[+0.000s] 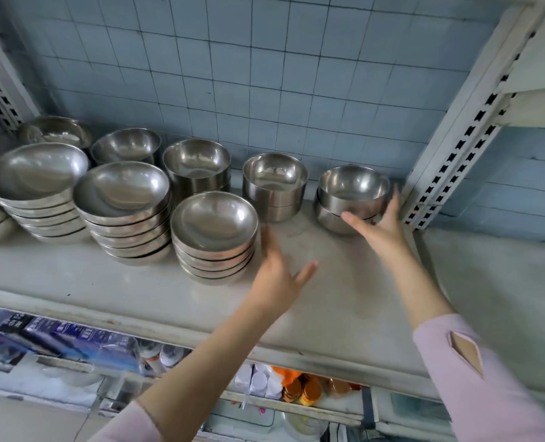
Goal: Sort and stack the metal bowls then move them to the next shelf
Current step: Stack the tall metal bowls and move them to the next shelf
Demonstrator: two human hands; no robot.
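Note:
Several stacks of metal bowls stand on a white shelf (344, 301). At the far right is a short stack of two deep bowls (354, 189); my right hand (379, 224) reaches around its front and right side with spread fingers, thumb near the lower bowl. My left hand (277, 275) is open with straight fingers beside the right edge of a stack of shallow bowls (213, 234). Between the hands, further back, stands a stack of straight-walled bowls (274, 189). More stacks (121, 212) fill the left part of the shelf.
A slotted white upright (456, 148) bounds the shelf on the right, with another shelf surface (494, 282) beyond it. Blue tiles (264, 74) form the back wall. A lower shelf holds packets (73, 339) and small jars (303, 390).

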